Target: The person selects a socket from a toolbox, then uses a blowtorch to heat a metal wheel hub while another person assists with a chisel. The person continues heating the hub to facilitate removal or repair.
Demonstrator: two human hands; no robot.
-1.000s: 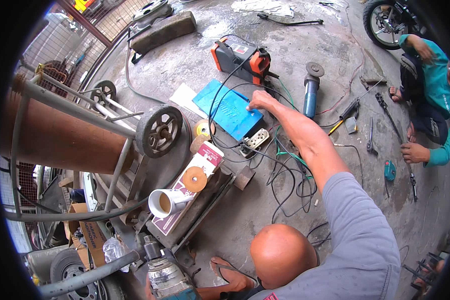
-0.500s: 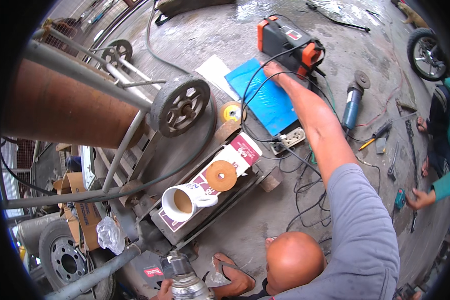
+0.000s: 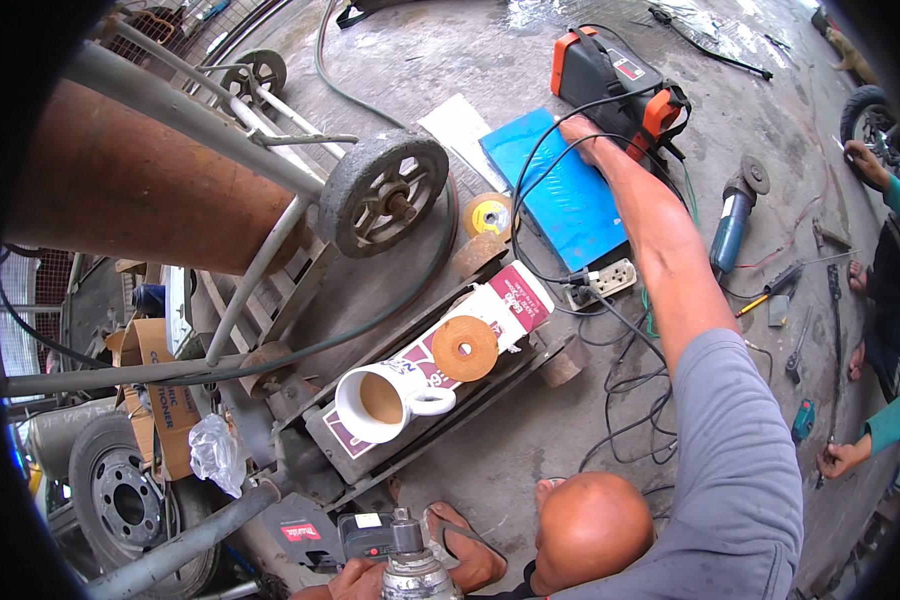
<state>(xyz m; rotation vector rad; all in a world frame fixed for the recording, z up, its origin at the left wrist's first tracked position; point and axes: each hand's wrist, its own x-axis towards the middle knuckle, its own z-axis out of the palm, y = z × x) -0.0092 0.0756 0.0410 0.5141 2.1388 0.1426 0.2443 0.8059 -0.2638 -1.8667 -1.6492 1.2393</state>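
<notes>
At the lower edge, my left hand [image 3: 358, 580] is closed around an impact wrench [image 3: 410, 562] with a silver front and a square drive pointing up. My right arm, in a grey sleeve, stretches far forward. My right hand [image 3: 582, 140] lies at the far edge of a blue folder-like sheet [image 3: 558, 195], beside a black and orange machine [image 3: 615, 85]; its fingers are largely hidden. Black cables cross the sheet near the wrist. Between my arms, a white mug [image 3: 370, 408] of brown drink and a tan disc [image 3: 465, 348] rest on a maroon and white carton [image 3: 505, 312].
A wheeled metal frame [image 3: 385, 195] carries a rusty cylinder [image 3: 150, 190] at left. A power strip [image 3: 605, 284], tangled cables and an angle grinder [image 3: 733, 222] lie right of centre. Another person's hand [image 3: 843, 459] is low at right. A wheel [image 3: 125, 497] stands lower left.
The view has shifted, so most things sit further right. The impact wrench has moved right and upright with my left hand. The other person's hand has left the small teal tool.
</notes>
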